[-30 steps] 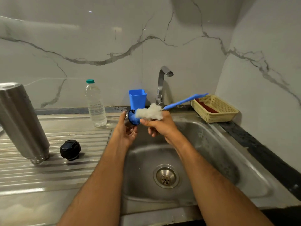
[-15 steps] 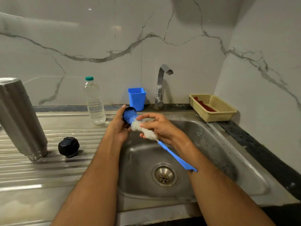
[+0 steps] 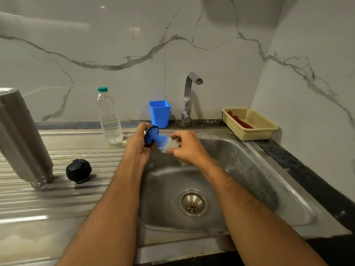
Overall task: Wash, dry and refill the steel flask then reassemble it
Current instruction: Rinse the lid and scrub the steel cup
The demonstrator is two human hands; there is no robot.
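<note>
Over the back left corner of the sink, my left hand (image 3: pixel 138 144) grips a small dark cup-like flask part with a blue inside (image 3: pixel 151 135). My right hand (image 3: pixel 185 145) holds the bottle brush (image 3: pixel 166 143) by its white bristle end, which is pushed against the blue part; the brush is blurred and its handle is hidden behind my hand. The steel flask body (image 3: pixel 21 137) stands upside down on the draining board at the left. Its black stopper (image 3: pixel 78 170) sits beside it.
A clear water bottle with a green cap (image 3: pixel 109 117) stands on the draining board. A blue plastic cup (image 3: pixel 159 113) and the tap (image 3: pixel 189 96) are behind the sink (image 3: pixel 240 169). A yellow basket (image 3: pixel 253 127) with a red cloth sits at the back right.
The brush has turned in my right hand: its blue handle swung from up-right to down, and is now out of sight. The bristles went from above the blue part to against it.
</note>
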